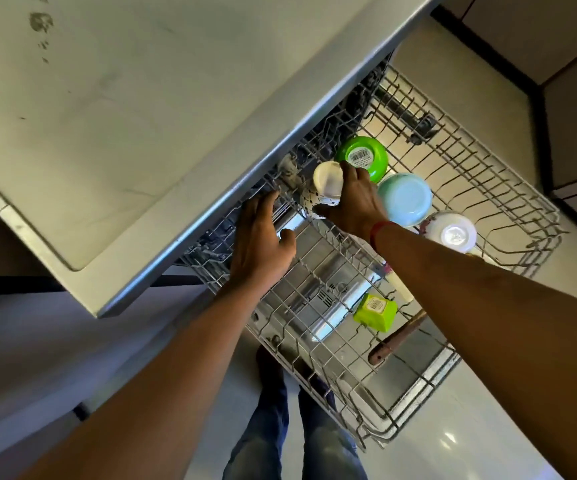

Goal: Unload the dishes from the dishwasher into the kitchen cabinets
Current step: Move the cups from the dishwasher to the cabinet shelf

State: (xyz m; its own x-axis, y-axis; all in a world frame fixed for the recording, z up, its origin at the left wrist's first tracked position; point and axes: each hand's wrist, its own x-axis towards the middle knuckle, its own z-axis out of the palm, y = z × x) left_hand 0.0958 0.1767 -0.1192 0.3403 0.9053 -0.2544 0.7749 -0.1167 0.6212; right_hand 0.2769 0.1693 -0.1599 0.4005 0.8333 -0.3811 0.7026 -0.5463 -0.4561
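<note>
The wire dishwasher rack [508,216] is pulled out below the counter. My right hand [352,202] grips a white cup with dark dots [326,183], upside down, at the rack's back left. My left hand [261,237] hovers open over the rack's left edge, fingers spread, holding nothing. Upside down beside the cup stand a green bowl [361,157] with a barcode label, a pale blue bowl [405,199] and a white bowl [451,232]. Nearer me lie a small green square container [375,311] and a wooden-handled utensil [396,337].
The pale countertop [124,116] overhangs the rack on the left, its metal edge close above my left hand. My legs in jeans [280,427] stand beside the rack's near corner. Light floor tiles [470,445] lie to the right, dark cabinet fronts [574,116] at the far right.
</note>
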